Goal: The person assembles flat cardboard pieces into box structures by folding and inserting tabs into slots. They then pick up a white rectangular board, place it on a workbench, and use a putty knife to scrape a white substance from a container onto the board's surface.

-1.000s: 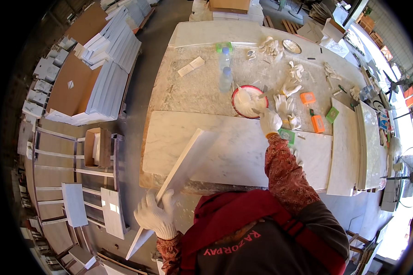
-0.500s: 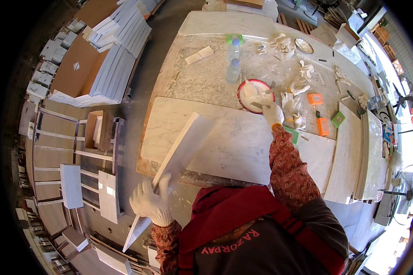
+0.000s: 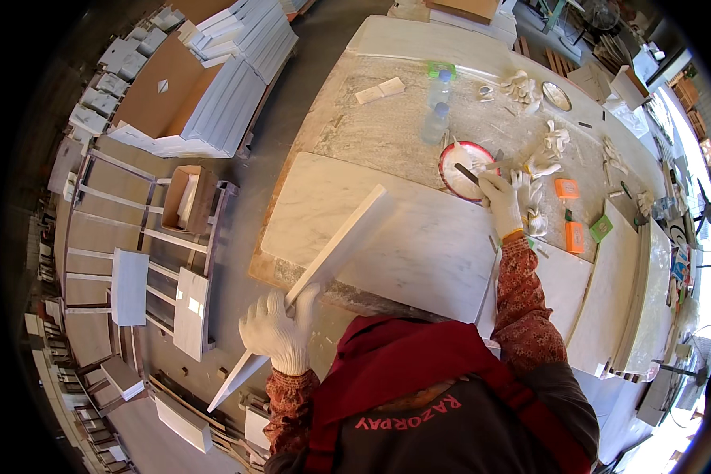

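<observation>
My left hand, in a white knit glove, grips a long white marble strip. The strip stands on edge and slants across the near left side of a flat marble slab. My gloved right hand is closed on a putty knife, its dark blade over a red-rimmed bowl. Pale paste shows inside the bowl. A second flat metal piece rests by the bowl's right rim, partly hidden by my hand.
Two clear bottles stand behind the bowl. Loose white gloves, orange boxes and a green box lie to the right. At left are a metal rack holding a cardboard box and stacked white panels.
The whole view has shifted, moving the table rightward in the picture. The putty knife's blade has turned to point farther away over the bowl. Both hands keep their holds.
</observation>
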A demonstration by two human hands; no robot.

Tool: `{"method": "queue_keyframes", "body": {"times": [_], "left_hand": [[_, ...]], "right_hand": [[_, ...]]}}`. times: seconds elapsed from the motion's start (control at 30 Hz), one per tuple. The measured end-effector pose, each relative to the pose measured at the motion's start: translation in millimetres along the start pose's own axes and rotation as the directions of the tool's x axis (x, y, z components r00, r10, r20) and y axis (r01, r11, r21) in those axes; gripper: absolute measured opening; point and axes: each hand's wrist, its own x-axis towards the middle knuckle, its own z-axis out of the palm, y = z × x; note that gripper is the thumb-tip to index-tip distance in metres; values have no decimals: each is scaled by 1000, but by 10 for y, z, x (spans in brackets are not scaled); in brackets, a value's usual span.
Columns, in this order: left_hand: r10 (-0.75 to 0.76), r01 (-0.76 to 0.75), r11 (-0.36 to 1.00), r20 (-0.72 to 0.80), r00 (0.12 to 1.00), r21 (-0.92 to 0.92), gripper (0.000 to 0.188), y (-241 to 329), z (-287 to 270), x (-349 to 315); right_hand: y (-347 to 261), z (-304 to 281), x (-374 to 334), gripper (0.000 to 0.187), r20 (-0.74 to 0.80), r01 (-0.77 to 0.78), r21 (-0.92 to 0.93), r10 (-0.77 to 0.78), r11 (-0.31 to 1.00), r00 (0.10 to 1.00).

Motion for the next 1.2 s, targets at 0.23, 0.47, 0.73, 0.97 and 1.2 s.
{"method": "queue_keyframes", "body": {"times": [0.23, 0.47, 0.73, 0.97, 1.2], "left_hand": [[17, -22, 999, -113, 993, -40, 51, 5, 65, 30], [12, -14, 1000, -100, 995, -23, 55, 28, 37, 59], [41, -43, 999, -100, 994, -21, 52, -15, 33, 65], [66, -67, 998, -99, 993, -15, 44, -45, 46, 51], [17, -20, 999, -81, 997, -41, 56, 5, 43, 46]], "right_hand": [[-1374, 308, -730, 25, 121, 117, 124, -132, 985, 984], [-1773, 475, -999, 19, 268, 149, 145, -183, 978, 946], [-1794, 523, -1098, 15, 263, 352, 34, -348, 935, 900], [-1775, 543, -1112, 13, 195, 492, -75, -471, 867, 860], [-1787, 529, -1145, 14, 192, 484, -88, -462, 871, 866]]}}
